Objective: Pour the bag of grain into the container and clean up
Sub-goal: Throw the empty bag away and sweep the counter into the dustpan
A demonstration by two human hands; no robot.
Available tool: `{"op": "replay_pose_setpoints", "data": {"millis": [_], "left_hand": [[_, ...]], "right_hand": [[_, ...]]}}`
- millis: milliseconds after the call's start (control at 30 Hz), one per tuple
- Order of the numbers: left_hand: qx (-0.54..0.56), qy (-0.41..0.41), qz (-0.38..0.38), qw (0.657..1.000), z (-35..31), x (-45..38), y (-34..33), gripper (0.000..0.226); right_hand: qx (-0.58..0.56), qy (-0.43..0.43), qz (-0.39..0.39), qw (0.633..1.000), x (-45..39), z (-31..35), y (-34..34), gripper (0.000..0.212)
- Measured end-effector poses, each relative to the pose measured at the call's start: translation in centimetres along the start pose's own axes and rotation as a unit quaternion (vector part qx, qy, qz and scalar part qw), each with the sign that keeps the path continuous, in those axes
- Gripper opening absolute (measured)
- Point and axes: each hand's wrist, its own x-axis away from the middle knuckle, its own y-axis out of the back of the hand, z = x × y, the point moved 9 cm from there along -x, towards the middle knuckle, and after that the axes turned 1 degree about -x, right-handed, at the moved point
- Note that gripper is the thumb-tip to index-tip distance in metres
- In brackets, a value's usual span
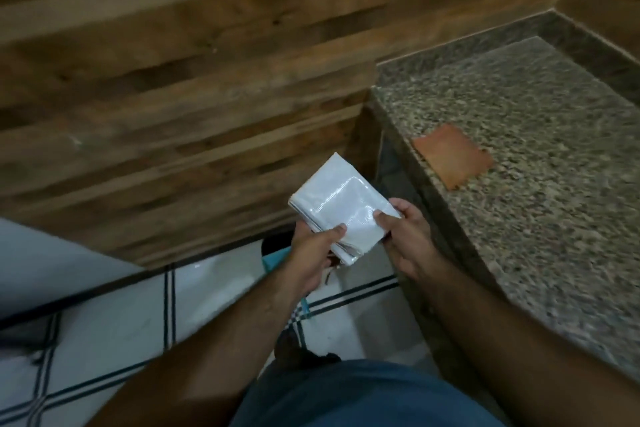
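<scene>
A folded white plastic bag [341, 206] sits flat between both hands, held in the air beside the counter edge. The left hand [313, 255] pinches its near-left corner, thumb on top; the right hand [407, 236] clamps its near-right edge the same way. Beyond the right hand lies the speckled granite counter [540, 184], with an orange-brown square piece [452, 161] on it. Beyond the bag is a wood-plank wall [173, 80]; below the hands, white tiled floor [104, 340].

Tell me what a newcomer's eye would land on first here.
First the folded white bag at centre, gripped by the left hand and right hand over the tiled floor. Next the orange-brown patch on the granite counter to the right.
</scene>
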Motion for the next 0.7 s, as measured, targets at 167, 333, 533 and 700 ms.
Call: {"op": "replay_pose_setpoints", "data": {"millis": [167,333,533,700], "left_hand": [[-0.023,-0.027,-0.097,0.995,-1.0,-4.3,14.2,0.066],[-0.063,0.02,-0.231,0.971,5.7,-9.0,31.1,0.065],[-0.116,0.089,-0.282,0.948,17.0,-15.8,42.6,0.049],[-0.137,0.089,-0.304,0.939,25.9,-22.1,45.6,0.056]], "right_hand": [[0.141,-0.055,0.057,0.987,-2.5,-6.7,-9.2,0.02],[0.333,-0.151,-0.006,0.931,-7.1,-19.8,-10.7,0.011],[0.421,-0.298,-0.039,0.856,-14.5,-41.1,-6.7,0.065],[0.551,-0.339,-0.035,0.762,-22.9,-55.2,-2.7,0.122]]}}
